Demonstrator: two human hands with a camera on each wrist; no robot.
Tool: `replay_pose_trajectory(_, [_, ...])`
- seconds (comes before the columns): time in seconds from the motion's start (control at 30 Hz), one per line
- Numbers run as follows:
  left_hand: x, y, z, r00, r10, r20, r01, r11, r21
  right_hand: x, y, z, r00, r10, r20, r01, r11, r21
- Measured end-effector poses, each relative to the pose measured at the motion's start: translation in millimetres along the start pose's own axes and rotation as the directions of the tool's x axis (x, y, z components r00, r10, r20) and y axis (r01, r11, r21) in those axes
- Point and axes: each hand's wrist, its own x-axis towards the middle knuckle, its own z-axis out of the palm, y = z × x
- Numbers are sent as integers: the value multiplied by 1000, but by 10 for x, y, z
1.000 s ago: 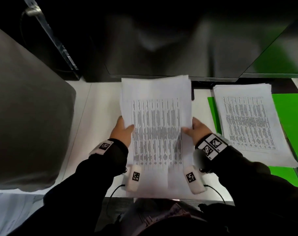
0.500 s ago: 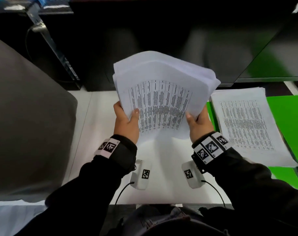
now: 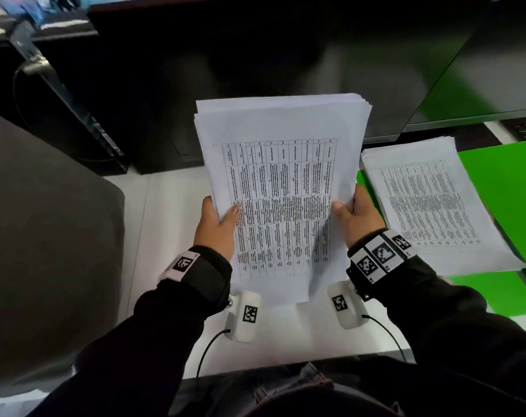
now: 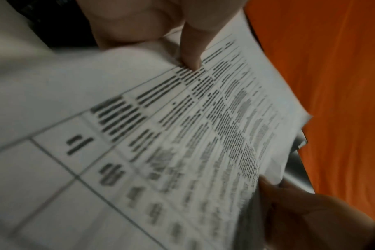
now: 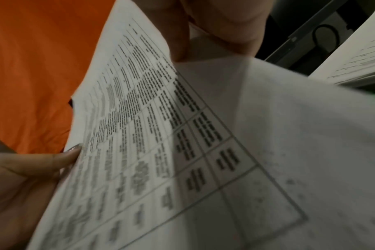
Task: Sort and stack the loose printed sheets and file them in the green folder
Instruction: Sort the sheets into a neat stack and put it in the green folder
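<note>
A thick bundle of printed sheets (image 3: 281, 188) with tables of text is held up above the white desk (image 3: 171, 236), its lower edge near the desk. My left hand (image 3: 218, 227) grips its left edge, thumb on the front page. My right hand (image 3: 358, 216) grips the right edge the same way. The left wrist view shows my thumb (image 4: 192, 50) pressing the top sheet (image 4: 139, 135); the right wrist view shows the sheets (image 5: 203, 135) bowed between both hands. A second stack of printed sheets (image 3: 430, 206) lies on the open green folder (image 3: 508, 182) at the right.
A dark monitor (image 3: 255, 70) stands behind the desk, another screen (image 3: 481, 55) at the right. A grey chair back (image 3: 45, 251) fills the left. Two white tagged devices (image 3: 245, 316) (image 3: 344, 305) with cables lie on the desk near its front edge.
The bundle was lifted off the desk and bowed, and now hangs straighter and more upright between both hands, which keep their grip on its side edges.
</note>
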Motion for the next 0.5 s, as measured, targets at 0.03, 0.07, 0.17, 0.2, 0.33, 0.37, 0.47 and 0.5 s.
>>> replay_pose_trajectory(0.03, [-4, 3, 36, 1000, -23, 13, 22, 999, 24, 16, 35, -33, 1000, 26, 4, -26, 999, -19])
replay_pose_trajectory(0.07, [12, -19, 75, 999, -39, 22, 38, 999, 39, 32, 61, -81, 998, 60, 16, -60, 997, -38])
replay_pose_trajectory(0.17, [85, -123, 224, 998, -61, 16, 60, 997, 37, 132, 191, -249, 978, 177, 114, -168, 982, -82])
replay_pose_trajectory(0.2, [97, -159, 291, 997, -82, 7, 82, 996, 27, 155, 241, -312, 967, 205, 153, -188, 975, -117])
replay_pose_trajectory(0.33, [65, -258, 655, 980, -180, 80, 178, 984, 28, 287, 461, -649, 945, 270, 186, -190, 913, -361])
replay_pose_trajectory(0.37, [44, -277, 768, 968, -214, 128, 211, 977, 35, 349, 527, -749, 939, 293, 181, -204, 897, -392])
replay_pose_trajectory(0.47, [-16, -325, 1103, 918, -309, 247, 302, 951, 67, 537, 718, -1064, 917, 363, 163, -244, 836, -491])
replay_pose_trajectory(0.5, [-32, -325, 1213, 904, -329, 274, 321, 944, 74, 603, 793, -1166, 911, 383, 151, -263, 824, -502])
